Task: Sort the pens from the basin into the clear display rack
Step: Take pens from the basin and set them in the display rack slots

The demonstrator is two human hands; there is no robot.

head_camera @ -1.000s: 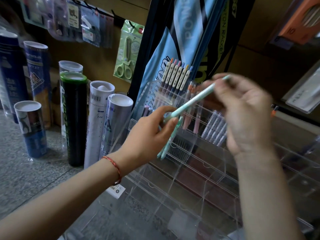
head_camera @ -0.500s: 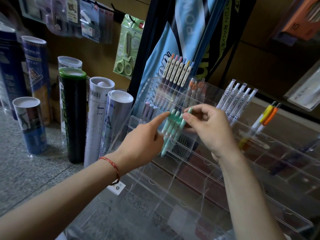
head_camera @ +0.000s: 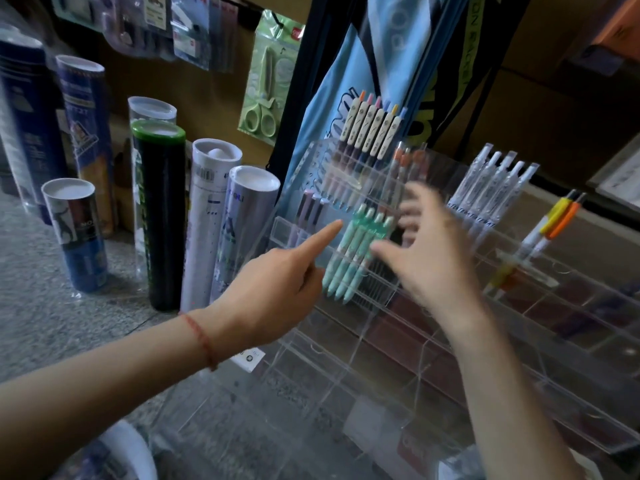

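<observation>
The clear display rack (head_camera: 363,358) leans in front of me with several pen groups in its slots. Several mint-green pens (head_camera: 356,251) stand side by side in a middle slot. My left hand (head_camera: 277,282) holds nothing; its index finger is stretched out, with the tip at the left edge of the mint pens. To the right of those pens my right hand (head_camera: 429,251) is blurred, fingers spread and empty. A white-rimmed container (head_camera: 128,452) shows at the bottom left edge; I cannot tell its contents.
Other slots hold cream-barrelled pens (head_camera: 374,133), white pens (head_camera: 491,181), and yellow and orange pens (head_camera: 554,220). Shuttlecock tubes (head_camera: 156,202) stand on the floor at the left. A scissors pack (head_camera: 266,95) and a blue racket bag (head_camera: 363,64) hang behind the rack.
My right hand set the mint pen into the slot beside the others, let go and drew back with fingers spread. My left hand went from holding pens to pointing at them.
</observation>
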